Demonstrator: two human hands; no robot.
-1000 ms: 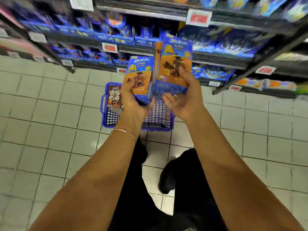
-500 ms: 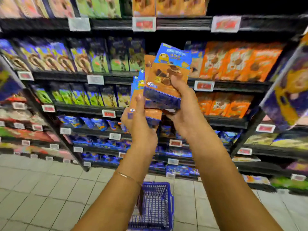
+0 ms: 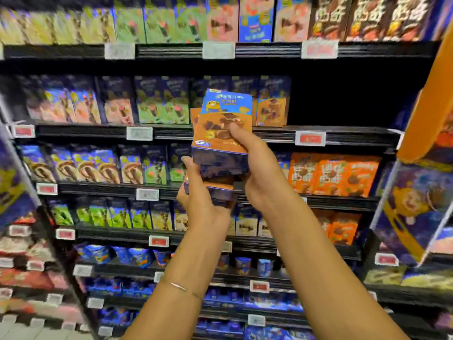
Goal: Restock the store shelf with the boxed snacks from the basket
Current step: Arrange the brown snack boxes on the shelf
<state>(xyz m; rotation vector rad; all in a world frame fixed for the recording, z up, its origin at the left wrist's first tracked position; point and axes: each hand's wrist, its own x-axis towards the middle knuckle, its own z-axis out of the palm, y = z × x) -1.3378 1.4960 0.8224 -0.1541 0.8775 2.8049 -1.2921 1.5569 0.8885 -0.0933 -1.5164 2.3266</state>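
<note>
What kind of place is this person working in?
Most likely a shop's snack aisle: black shelves packed with boxed snacks, price tags along each shelf edge, and snack boxes held in the left hand and right hand.

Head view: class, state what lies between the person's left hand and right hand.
Two orange-and-blue snack boxes: the upper snack box, gripped by the right hand, and the lower snack box, held by the left hand. The head view shows this.
</note>
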